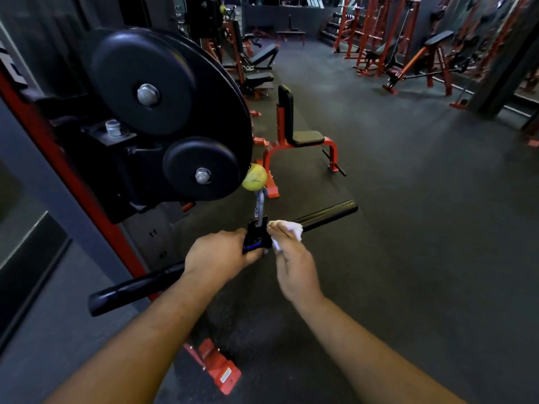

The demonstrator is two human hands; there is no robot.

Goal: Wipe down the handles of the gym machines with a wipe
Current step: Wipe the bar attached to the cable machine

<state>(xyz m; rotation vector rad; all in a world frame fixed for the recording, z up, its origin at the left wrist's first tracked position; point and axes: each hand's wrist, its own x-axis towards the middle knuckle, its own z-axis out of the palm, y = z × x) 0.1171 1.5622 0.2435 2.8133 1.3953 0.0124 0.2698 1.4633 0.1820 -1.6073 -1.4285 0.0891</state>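
Gripping the straight cable bar (326, 212) just left of its centre bracket (256, 234), the left hand (218, 255) has its fingers wrapped round the bar; the fingertips are hidden behind the bracket and under the bar. Right hand (291, 258) sits just right of the bracket, fingers curled on a crumpled white wipe (287, 227) pressed against the bar; how much of the wipe wraps underneath cannot be told, since the hand covers most of it. The two hands are close together, with only the bracket between them. The bar runs diagonally: its left grip end (122, 290) is low and near the camera, its right end points up and away over the dark rubber floor (408, 228). The section under both hands is hidden. A grey carabiner (259, 205) links the bracket up to a yellow-green stopper ball (254, 177), whose upper left edge is cut off by the large black pulley wheel (163, 112) of the cable machine. The cable itself is not visible. The machine's red upright (58, 158) is partly blocked by the pulley housing; weight stack numbers (153, 233) behind it are blurred and mostly unreadable. A red-framed seat (300, 135) stands beyond the ball. Red racks and benches (408, 53) in the background are dim and distorted at the frame edges. Both forearms are cut off at the bottom edge.
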